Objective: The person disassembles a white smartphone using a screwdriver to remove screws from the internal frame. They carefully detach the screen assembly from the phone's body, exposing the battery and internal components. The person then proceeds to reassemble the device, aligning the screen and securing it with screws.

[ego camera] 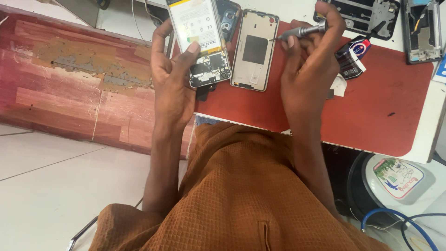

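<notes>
Head-cam view looking down. Nearest the camera: the person's torso in a rust-orange waffle-knit shirt [241, 195], both forearms reaching fwd over the edge of a red work mat [385, 102] on a white bench. Pale tiled floor at left, w/ a worn red-brown panel [69, 83] beyond it. A round tin w/ a printed lid [397, 179] and a blue cable [399, 223] sit low at right, below the bench edge.

Next out, the hands. Left hand [174, 76] is closed around an opened phone [202, 42], back cover off, held above the mat's left edge: thumb pressed on the white battery, fingers wrapped behind, circuit board and camera end pointing toward the person. Right hand [309, 60] pinches a slim grey precision screwdriver [299, 31] between thumb and fingertips, fingers curled tight; the tip points left, touching or just over the rim of a beige back cover [254, 49] lying flat on the mat, just beside the held phone.

Judgement: the driver is being readied for the phone's board screws. Done well, that means the phone kept steady and level, bit seated square in the screw head before turning, light pressure, thumb kept off the battery's soft face.

Farther: a small dark roll w/ a red-white label [353, 56] right of the hand, a white scrap beside it. At the far edge, more dismantled phone frames [367, 16] and another at top right [423, 30].
</notes>
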